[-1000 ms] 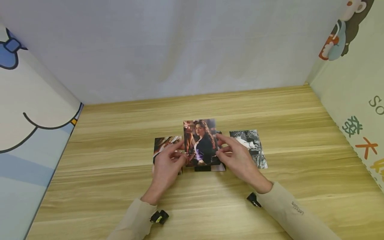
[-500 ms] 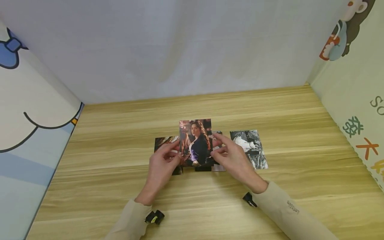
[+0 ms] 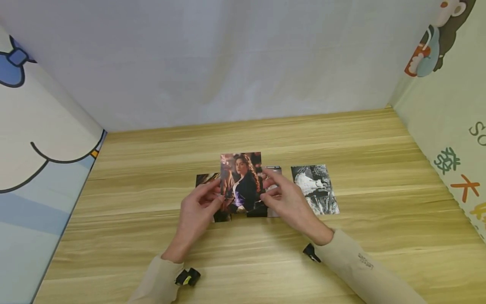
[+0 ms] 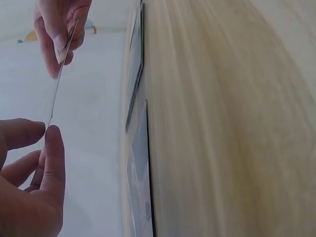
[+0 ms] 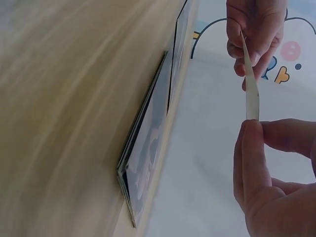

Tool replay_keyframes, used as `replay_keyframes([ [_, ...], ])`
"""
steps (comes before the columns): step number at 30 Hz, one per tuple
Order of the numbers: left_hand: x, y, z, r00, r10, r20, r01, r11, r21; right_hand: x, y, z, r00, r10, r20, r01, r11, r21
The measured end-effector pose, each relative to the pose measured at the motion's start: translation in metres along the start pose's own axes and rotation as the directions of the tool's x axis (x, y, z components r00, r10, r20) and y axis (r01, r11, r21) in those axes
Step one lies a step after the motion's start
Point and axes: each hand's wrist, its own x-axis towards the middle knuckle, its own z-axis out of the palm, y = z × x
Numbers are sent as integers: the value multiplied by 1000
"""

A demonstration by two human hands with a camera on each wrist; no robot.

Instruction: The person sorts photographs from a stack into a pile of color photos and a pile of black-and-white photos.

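Note:
A colour photo print [image 3: 242,185] of a person with long hair in a dark jacket is held up between both hands, above the table. My left hand [image 3: 197,211] pinches its left edge between thumb and fingers. At the opposite edge my right hand [image 3: 290,204] has the same thumb-and-finger pinch. Seen edge-on in the left wrist view, the print [image 4: 57,91] stands apart from the cards below. Under it lie a brown-and-dark print [image 3: 223,217] on the left and a middle print [image 3: 275,211], both partly covered. A black-and-white print [image 3: 316,188] lies to the right.
All this is over a wood-grain table [image 3: 243,261] backed by a pale cloth wall [image 3: 243,63]. Cartoon-printed panels rise at the left [image 3: 34,169] and right [image 3: 440,126]. In the right wrist view, the nearer cards [image 5: 145,138] look stacked in layers.
Both hands have shifted left together with the held photo print, which now covers more of the left print and less of the middle one. The prints on the table have stayed put.

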Motion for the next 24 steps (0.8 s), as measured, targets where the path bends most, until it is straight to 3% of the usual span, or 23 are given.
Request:
replay_keyframes([
  [8, -2, -1, -11, 998, -53, -32, 51, 996, -74, 4, -7, 8, 999, -27, 29, 26, 1000, 13],
  [24, -6, -7, -32, 995, -97, -32, 95, 994, -63, 10, -13, 24, 997, -41, 66, 45, 997, -66],
])
